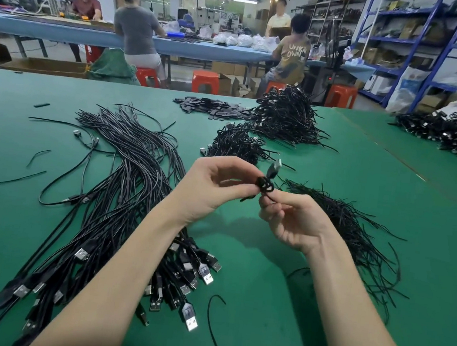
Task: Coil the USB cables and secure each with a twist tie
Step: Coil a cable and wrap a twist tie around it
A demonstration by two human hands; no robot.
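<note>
Above the green table (278, 305), my left hand (214, 185) holds a small coiled black USB cable (266, 183), its plug sticking up to the right. My right hand (291, 220) pinches a black twist tie at the coil's underside. A big bundle of uncoiled USB cables (124, 190) lies to the left, plugs toward me. A heap of loose twist ties (356, 237) lies to the right. Finished coils sit in a small pile (236, 144) and a bigger pile (286, 117) farther back.
A single twist tie (211, 320) lies on the table near me. Flat black pieces (211, 107) are scattered at the far side. More coiled cables (451, 134) are heaped at the far right. Several people sit at a blue bench beyond.
</note>
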